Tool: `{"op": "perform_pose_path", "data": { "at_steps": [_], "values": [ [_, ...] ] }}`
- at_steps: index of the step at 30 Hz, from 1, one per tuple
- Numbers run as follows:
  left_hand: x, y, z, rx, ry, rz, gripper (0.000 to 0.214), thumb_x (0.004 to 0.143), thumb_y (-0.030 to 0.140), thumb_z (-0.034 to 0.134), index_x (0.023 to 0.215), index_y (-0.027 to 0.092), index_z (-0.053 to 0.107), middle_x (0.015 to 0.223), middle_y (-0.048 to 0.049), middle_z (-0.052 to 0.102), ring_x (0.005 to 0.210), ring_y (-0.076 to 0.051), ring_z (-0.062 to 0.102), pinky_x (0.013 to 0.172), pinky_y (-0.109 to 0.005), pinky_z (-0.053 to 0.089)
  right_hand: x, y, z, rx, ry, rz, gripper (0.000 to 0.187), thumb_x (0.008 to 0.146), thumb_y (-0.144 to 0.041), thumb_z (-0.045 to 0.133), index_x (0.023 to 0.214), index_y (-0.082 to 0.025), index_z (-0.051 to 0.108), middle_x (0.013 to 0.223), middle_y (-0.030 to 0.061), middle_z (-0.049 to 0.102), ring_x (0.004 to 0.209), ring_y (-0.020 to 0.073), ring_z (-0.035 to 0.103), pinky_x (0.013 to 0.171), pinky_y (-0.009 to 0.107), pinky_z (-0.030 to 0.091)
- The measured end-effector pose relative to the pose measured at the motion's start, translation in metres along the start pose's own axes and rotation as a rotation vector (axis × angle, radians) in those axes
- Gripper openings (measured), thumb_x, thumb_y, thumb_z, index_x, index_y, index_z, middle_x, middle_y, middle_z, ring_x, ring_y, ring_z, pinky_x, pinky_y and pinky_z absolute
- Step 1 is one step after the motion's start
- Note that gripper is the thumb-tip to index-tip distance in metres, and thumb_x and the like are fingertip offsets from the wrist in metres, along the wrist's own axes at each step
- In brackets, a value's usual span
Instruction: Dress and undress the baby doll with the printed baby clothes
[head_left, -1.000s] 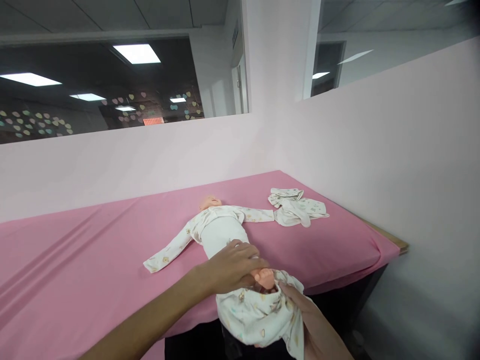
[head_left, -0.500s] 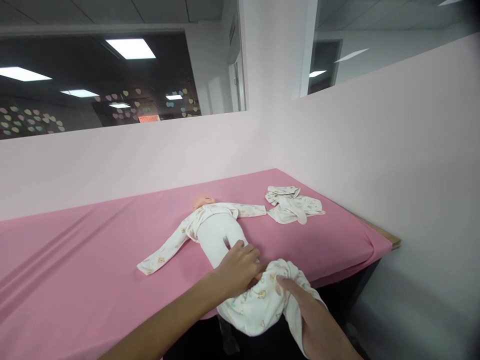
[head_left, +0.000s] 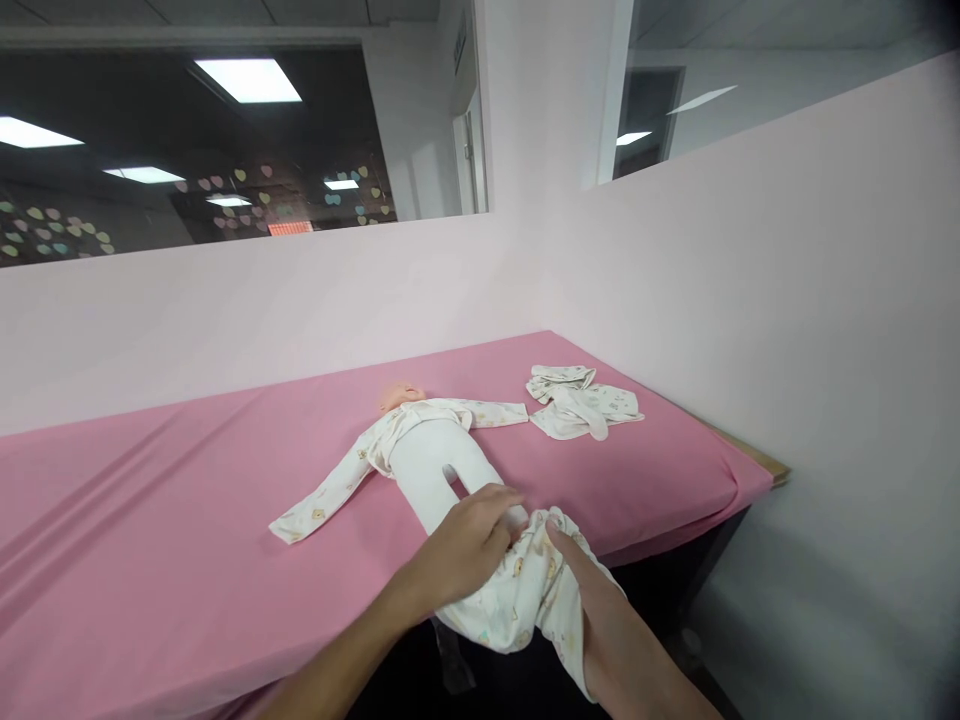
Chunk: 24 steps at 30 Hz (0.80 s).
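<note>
A baby doll (head_left: pixel 435 450) lies on its back on the pink-covered table (head_left: pixel 187 510), its head away from me and its white legs toward me. It has on a patterned white top (head_left: pixel 330 495), sleeves spread to both sides. Printed white baby trousers (head_left: pixel 517 590) are bunched about the lower ends of its legs and hang over the near edge. My left hand (head_left: pixel 476 535) is closed at the waistband, beside the doll's right-hand leg; its fingertips are partly hidden. My right hand (head_left: pixel 600 610) grips the gathered trouser leg, thumb on top. The doll's feet are hidden.
Another printed white baby garment (head_left: pixel 581 400) lies crumpled at the table's far right. White walls (head_left: pixel 750 270) with windows stand behind and to the right of the table. A wooden board edge (head_left: pixel 772 465) sticks out at the right corner.
The trousers are bunched closer around the doll's leg on the right. My right hand has moved slightly up and left with the cloth; my left hand has shifted a little right. The view has shifted slightly.
</note>
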<state>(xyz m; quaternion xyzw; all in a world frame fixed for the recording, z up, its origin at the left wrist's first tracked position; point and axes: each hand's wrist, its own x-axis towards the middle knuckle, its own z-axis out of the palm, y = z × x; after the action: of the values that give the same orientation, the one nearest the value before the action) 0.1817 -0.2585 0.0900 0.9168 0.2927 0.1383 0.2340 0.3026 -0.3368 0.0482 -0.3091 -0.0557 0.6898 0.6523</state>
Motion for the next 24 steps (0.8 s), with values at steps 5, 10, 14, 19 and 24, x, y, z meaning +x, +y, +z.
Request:
{"op": "perform_pose_path", "data": {
  "at_steps": [5, 10, 14, 19, 24],
  "values": [
    [-0.029, 0.039, 0.036, 0.093, 0.071, -0.172, 0.063, 0.086, 0.038, 0.054, 0.143, 0.017, 0.036, 0.146, -0.0127, 0.040, 0.131, -0.033, 0.039, 0.106, -0.050, 0.036, 0.001, 0.000, -0.007, 0.008, -0.095, -0.013, 0.037, 0.079, -0.050, 0.065, 0.098, -0.019, 0.066, 0.085, 0.0031, 0.071, 0.087, 0.0211, 0.066, 0.079, 0.031, 0.051],
    [-0.021, 0.045, 0.066, 0.327, 0.124, -0.230, 0.062, 0.080, 0.021, 0.053, 0.141, 0.013, 0.040, 0.142, -0.0141, 0.045, 0.122, -0.033, 0.048, 0.103, -0.050, 0.040, 0.004, 0.001, -0.017, 0.004, -0.150, 0.005, 0.031, 0.083, -0.050, 0.061, 0.092, -0.021, 0.067, 0.083, 0.0016, 0.069, 0.081, 0.0197, 0.065, 0.075, 0.030, 0.051],
    [-0.011, 0.039, 0.062, 0.524, 0.023, -0.143, 0.040, 0.083, 0.006, 0.040, 0.119, 0.011, 0.056, 0.119, -0.0147, 0.060, 0.097, -0.029, 0.061, 0.078, -0.044, 0.053, 0.006, 0.003, -0.020, -0.040, -0.141, 0.030, 0.034, 0.083, -0.050, 0.061, 0.104, -0.023, 0.065, 0.081, -0.0002, 0.068, 0.078, 0.0181, 0.065, 0.072, 0.029, 0.051],
    [-0.008, 0.029, 0.046, 0.413, 0.043, -0.079, 0.021, 0.087, 0.009, 0.038, 0.098, 0.016, 0.055, 0.096, -0.0067, 0.063, 0.082, -0.022, 0.060, 0.068, -0.033, 0.048, 0.015, 0.006, -0.019, 0.003, -0.060, -0.018, 0.024, 0.076, -0.038, 0.073, 0.093, -0.023, 0.064, 0.078, -0.0033, 0.067, 0.071, 0.0151, 0.064, 0.068, 0.026, 0.052],
    [0.000, 0.021, 0.039, 0.083, 0.142, -0.201, 0.011, 0.083, 0.012, 0.038, 0.081, 0.019, 0.047, 0.085, -0.0010, 0.059, 0.071, -0.015, 0.052, 0.061, -0.027, 0.038, 0.020, 0.008, -0.018, 0.072, -0.048, -0.026, 0.024, 0.073, -0.031, 0.076, 0.093, -0.024, 0.063, 0.077, -0.0046, 0.066, 0.068, 0.0133, 0.064, 0.066, 0.024, 0.052]
  ]
}}
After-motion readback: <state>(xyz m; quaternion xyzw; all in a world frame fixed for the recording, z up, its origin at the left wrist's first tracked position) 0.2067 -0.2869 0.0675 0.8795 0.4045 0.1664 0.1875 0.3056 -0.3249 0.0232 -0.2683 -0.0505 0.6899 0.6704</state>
